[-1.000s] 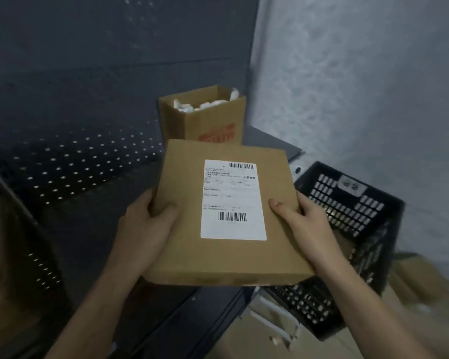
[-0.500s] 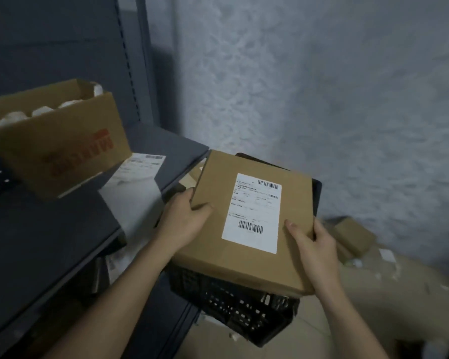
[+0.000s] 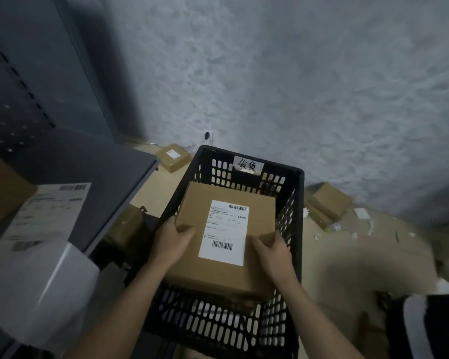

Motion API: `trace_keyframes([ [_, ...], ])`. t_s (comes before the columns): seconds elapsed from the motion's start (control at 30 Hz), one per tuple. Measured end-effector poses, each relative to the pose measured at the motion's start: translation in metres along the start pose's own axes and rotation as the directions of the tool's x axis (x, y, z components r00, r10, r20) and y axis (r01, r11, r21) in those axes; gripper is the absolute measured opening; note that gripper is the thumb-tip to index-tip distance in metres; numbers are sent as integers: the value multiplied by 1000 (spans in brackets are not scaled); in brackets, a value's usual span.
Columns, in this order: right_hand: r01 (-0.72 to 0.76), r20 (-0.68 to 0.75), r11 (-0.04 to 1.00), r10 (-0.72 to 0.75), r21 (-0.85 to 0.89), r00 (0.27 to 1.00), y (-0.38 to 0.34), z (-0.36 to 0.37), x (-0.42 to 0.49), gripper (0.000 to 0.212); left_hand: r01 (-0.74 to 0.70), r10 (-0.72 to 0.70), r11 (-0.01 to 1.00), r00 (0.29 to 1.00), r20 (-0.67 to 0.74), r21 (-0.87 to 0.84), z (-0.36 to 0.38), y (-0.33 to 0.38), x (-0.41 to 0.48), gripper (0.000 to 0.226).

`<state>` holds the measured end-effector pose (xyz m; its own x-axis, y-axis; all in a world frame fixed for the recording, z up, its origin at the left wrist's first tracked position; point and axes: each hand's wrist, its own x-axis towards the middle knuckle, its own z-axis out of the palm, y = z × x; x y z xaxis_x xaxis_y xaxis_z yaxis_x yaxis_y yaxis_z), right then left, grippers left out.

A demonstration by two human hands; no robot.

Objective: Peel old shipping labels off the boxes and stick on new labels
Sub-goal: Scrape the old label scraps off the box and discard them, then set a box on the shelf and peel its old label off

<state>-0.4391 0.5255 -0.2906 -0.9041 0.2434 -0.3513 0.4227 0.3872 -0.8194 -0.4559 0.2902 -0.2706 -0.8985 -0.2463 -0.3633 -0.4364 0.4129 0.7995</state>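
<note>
I see the cardboard box inside the black crate — white label facing up; my left hand grips its left edge; my right hand grips the right edge — fingers curled round it.
</note>
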Motion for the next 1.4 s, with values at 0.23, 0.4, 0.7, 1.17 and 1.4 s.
trace_keyframes([
  [0.23, -183, -6, 983, 183, -24, 983, 20, 29, 17, 60, 97, -104, 993, 990, 94, 68, 32, -43, 35, 53],
  [0.4, -276, 40, 961, 276, 2, 960, 35, 40, 21, 71, 124, -137, 986, 984, 119, 111, 44, -59, 48, 69],
  [0.7, -224, 0, 951, 229, -212, 973, 21, 33, 32, 62, 77, -108, 975, 984, 141, 208, 45, -50, 54, 81],
  [1.17, 629, 437, 594, -454, -501, 777, -92, 22, -23, 42, -106, 167, 945, 970, -178, 308, -18, -8, -66, 13],
  [1.4, 900, 642, 373, -638, -227, 426, -134, 48, -96, 28, -34, 181, 956, 850, -494, 293, -54, -10, -193, 28],
])
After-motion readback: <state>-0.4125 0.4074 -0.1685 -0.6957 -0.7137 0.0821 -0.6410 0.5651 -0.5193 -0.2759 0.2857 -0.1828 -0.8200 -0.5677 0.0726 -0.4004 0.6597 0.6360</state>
